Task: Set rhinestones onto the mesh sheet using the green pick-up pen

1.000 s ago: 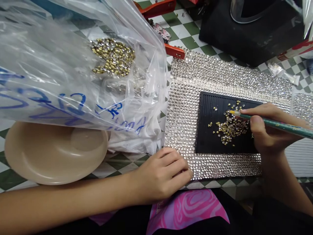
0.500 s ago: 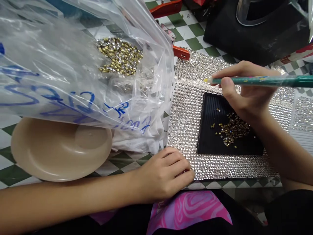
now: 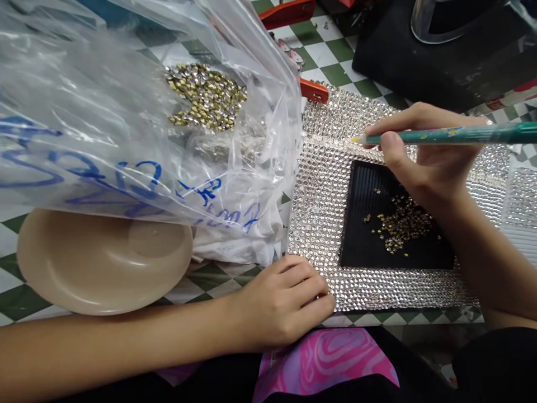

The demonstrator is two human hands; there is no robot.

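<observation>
My right hand [image 3: 423,154] grips a green pencil-like picker [image 3: 461,134], its yellow tip touching the upper part of a silver rhinestone sheet [image 3: 319,196]. A black ridged tray [image 3: 364,240] lies on the sheet with several small gold rhinestones [image 3: 400,224] scattered on it, just below my right hand. My left hand [image 3: 285,302] rests with curled fingers on the sheet's near left corner, pressing it down and holding nothing.
A large clear plastic bag [image 3: 126,112] with blue writing holds a heap of gold rhinestones [image 3: 205,95] at left. A beige plastic dish [image 3: 100,263] sits below it. A black block [image 3: 440,50] and red tools [image 3: 289,11] lie at the back on a green checked tablecloth.
My right hand lifted the picker from the gold stones on the black tray and carried it up and left to the sheet's upper part. My left hand stayed put.
</observation>
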